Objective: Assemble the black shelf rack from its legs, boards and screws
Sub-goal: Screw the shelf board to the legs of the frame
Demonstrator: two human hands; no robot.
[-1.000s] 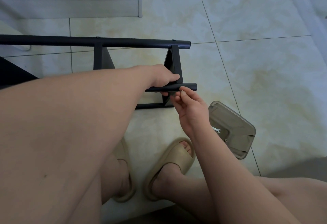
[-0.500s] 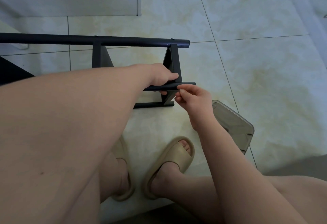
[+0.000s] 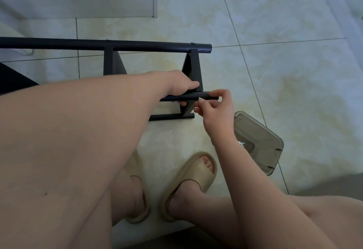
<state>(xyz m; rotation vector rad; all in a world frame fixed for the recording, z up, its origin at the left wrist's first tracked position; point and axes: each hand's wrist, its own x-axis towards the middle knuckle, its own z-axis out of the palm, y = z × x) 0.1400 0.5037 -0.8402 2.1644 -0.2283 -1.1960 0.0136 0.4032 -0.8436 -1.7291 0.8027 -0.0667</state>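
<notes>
Fingers point(image 3: 208, 103) of your right hand point(image 3: 218, 111) pinch what looks like a small screw point(image 3: 199, 98) against the black leg point(image 3: 186, 97), ready for its hole. Your left hand point(image 3: 180, 87) grips that leg to keep it steady. The rack point(image 3: 137, 44) lies on its side on the pale tile floor point(image 3: 275, 72), a parts tray point(image 3: 257, 142) just beside you.

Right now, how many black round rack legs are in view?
3: far leg across the floor; middle leg gripped by the left hand; near leg just below it. The forearm may hide more.
</notes>
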